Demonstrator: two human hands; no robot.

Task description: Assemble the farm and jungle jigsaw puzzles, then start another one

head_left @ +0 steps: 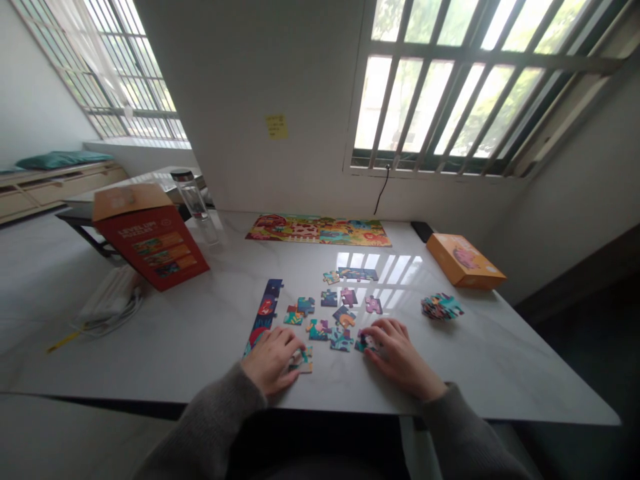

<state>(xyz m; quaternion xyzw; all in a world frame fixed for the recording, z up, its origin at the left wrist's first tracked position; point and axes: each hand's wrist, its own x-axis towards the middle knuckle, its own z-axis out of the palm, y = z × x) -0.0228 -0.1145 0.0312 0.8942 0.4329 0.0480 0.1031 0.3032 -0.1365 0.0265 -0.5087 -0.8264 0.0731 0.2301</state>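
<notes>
My left hand (273,359) rests on the white table (200,333) with its fingers curled over a puzzle piece (303,361) at the near edge. My right hand (397,353) lies just right of it, its fingertips pinching a small puzzle piece (365,342). Several loose colourful pieces (333,313) are scattered just beyond both hands. A joined strip of pieces (265,313) runs away from my left hand. A small heap of pieces (441,306) sits to the right.
A finished puzzle (319,230) lies at the table's far edge under the window. A red box (150,237) and a clear bottle (195,203) stand at the far left, an orange box (464,261) at the far right. White cables (113,303) lie on the left.
</notes>
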